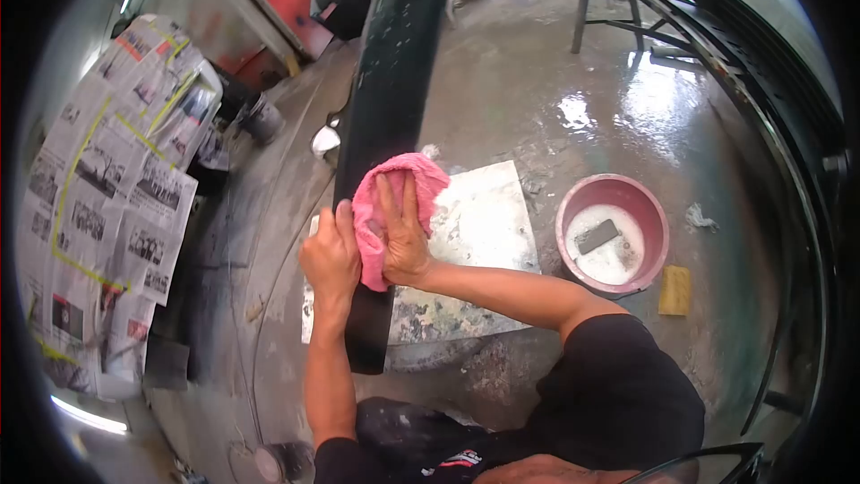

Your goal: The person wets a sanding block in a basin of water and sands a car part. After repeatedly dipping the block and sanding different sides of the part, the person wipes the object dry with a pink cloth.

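Observation:
A pink cloth (369,215) lies bunched on a long black panel (387,90), which runs away from me with water drops at its far end. My right hand (408,246) holds the cloth against the panel, its fingers stretched over the fabric. At the panel's left edge, my left hand (331,251) is closed around the side, right beside the cloth; its fingertips are partly hidden. Beneath the panel is a stained white board (484,215) on the floor.
To the right stand a pink tub (658,215) of sudsy water with a grey block (597,236) in it, and a yellow sponge (675,291). Newspaper-covered parts (107,197) stand left. A metal trestle (609,22) is at the back; the concrete floor (502,81) is wet.

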Demonstrator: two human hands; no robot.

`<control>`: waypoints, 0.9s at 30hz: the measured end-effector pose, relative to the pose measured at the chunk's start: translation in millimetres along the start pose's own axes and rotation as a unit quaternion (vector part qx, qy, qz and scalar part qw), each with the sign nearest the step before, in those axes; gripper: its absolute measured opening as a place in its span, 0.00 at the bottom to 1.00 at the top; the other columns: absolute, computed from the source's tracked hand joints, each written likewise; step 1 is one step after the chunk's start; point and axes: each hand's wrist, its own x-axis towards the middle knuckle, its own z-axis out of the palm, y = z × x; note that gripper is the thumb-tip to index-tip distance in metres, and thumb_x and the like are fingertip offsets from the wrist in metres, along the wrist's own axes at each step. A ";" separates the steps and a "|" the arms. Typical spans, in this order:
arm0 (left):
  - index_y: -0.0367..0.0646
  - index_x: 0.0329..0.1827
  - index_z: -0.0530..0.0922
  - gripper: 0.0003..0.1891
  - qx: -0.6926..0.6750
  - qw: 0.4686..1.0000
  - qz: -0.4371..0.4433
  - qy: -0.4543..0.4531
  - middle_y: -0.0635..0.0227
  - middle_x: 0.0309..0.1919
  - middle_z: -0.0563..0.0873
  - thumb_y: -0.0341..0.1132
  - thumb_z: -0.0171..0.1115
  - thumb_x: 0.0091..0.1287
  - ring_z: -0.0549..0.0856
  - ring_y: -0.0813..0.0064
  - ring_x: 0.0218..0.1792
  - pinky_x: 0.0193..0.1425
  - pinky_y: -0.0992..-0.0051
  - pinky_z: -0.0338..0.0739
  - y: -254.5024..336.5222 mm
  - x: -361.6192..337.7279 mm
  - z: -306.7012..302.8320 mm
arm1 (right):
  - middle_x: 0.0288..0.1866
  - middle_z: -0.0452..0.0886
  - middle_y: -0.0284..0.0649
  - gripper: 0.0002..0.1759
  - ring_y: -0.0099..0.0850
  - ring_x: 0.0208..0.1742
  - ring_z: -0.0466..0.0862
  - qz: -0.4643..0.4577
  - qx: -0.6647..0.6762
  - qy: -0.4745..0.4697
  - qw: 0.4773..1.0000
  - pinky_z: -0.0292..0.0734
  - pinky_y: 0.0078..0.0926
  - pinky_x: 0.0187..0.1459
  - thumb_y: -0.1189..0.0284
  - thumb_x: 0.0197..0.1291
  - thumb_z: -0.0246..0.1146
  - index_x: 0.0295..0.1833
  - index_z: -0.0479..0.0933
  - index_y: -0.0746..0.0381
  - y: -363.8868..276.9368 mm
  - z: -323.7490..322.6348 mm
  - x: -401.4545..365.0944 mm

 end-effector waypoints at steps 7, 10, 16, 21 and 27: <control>0.42 0.27 0.73 0.23 -0.021 0.995 0.093 -0.020 0.55 0.11 0.76 0.51 0.65 0.72 0.78 0.52 0.13 0.17 0.59 0.69 -15.4 -56.9 -2.6 | 0.82 0.54 0.61 0.43 0.53 0.84 0.54 0.079 -0.019 0.214 0.973 0.50 0.41 0.81 0.58 0.73 0.60 0.83 0.51 0.67 44.3 -99.1 139.7; 0.44 0.23 0.69 0.34 -0.039 0.978 0.202 -0.026 0.66 0.07 0.69 0.63 0.79 0.52 0.72 0.62 0.08 0.14 0.66 0.66 -16.0 -76.6 -1.6 | 0.75 0.68 0.47 0.36 0.37 0.74 0.71 0.059 0.100 0.255 0.960 0.65 0.33 0.74 0.60 0.74 0.61 0.80 0.58 0.62 87.2 -150.5 154.1; 0.44 0.23 0.68 0.33 -0.059 0.980 0.180 -0.062 0.66 0.07 0.70 0.62 0.79 0.53 0.73 0.61 0.08 0.15 0.67 0.68 -22.1 -85.9 8.8 | 0.51 0.80 0.38 0.18 0.29 0.52 0.81 0.102 0.259 0.251 0.927 0.77 0.29 0.59 0.63 0.75 0.58 0.63 0.73 0.62 109.9 -195.6 145.5; 0.41 0.25 0.72 0.33 -0.075 0.979 0.134 -0.136 0.61 0.10 0.75 0.64 0.77 0.54 0.78 0.56 0.12 0.18 0.64 0.71 -34.8 -69.8 11.6 | 0.43 0.81 0.37 0.16 0.31 0.42 0.84 0.100 0.370 0.421 0.822 0.82 0.32 0.49 0.64 0.78 0.49 0.57 0.75 0.62 128.7 -204.5 151.6; 0.43 0.23 0.71 0.31 0.041 0.985 0.125 -0.114 0.60 0.10 0.76 0.62 0.73 0.60 0.78 0.54 0.13 0.18 0.62 0.71 -28.5 -64.1 -4.6 | 0.50 0.81 0.40 0.11 0.31 0.48 0.82 -0.029 0.025 0.358 0.933 0.78 0.31 0.54 0.68 0.75 0.58 0.57 0.76 0.60 103.6 -201.3 145.0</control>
